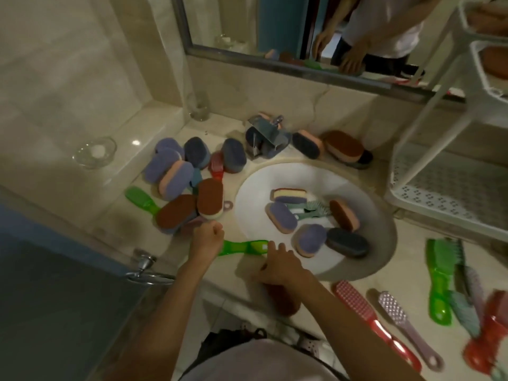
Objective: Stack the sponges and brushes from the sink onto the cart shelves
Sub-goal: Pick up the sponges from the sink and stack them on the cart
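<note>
A: Sink [247, 215] count?
B: 5 sponges [281, 218] in the bowl + 1 teal dish brush [309, 211] among them
A: Counter?
B: Left pile [181, 182]: 7 sponges showing, others buried, so no firm no. 2 more right of the tap [268, 136]. Far right, brushes [439, 273]: 3 lie clear (green, red, lilac), rest overlap & are cut by the edge
A: Hands?
B: Left hand [207, 237] is a fist round the handle end of a green brush [247, 247] lying on the counter at the sink's near rim. Right hand [280, 266]: fingers stretched out, tips at the brush head; grip or just touch, can't tell. A brown sponge [283, 299] sits half hidden under that wrist
A: Cart [445, 193]?
B: White, at right, 3 shelves in view, cropped; top 2 hold orange blurs, contents unclear
</note>
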The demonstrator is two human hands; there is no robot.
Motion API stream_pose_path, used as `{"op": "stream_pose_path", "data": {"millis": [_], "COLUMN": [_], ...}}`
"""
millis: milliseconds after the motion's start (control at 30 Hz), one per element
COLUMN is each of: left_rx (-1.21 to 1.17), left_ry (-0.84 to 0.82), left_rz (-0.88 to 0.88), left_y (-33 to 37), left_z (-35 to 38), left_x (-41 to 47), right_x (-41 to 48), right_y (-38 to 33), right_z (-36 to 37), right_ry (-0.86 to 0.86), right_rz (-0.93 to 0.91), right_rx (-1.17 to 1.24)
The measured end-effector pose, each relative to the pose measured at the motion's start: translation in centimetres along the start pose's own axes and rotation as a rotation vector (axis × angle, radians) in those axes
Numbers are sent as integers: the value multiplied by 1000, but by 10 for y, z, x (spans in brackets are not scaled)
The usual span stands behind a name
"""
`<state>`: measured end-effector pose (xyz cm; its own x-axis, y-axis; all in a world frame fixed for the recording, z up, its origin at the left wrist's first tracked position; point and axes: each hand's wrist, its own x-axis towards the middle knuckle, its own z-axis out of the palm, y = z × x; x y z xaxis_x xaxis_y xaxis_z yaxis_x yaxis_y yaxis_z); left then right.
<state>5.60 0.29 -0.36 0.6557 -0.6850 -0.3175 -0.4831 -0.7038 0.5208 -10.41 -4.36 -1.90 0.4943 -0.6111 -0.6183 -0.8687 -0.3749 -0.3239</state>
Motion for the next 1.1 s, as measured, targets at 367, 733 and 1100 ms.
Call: {"op": "stream_pose_path", "data": {"millis": [367, 733, 1100], "left_rx": [24, 353, -4], "left_ry": [145, 15, 54], "left_rz": [102, 44, 160], "left_y": [3, 12, 70], "left_z": [-5, -16, -67], "left_x": [34, 101, 58], "right_x": [8, 15, -22], "right_y": [-3, -33, -6], "right_z": [-12, -77, -110], "right_ry": [125, 454, 789], "right_rz": [92, 38, -82], "right_rx": [41, 409, 490]}}
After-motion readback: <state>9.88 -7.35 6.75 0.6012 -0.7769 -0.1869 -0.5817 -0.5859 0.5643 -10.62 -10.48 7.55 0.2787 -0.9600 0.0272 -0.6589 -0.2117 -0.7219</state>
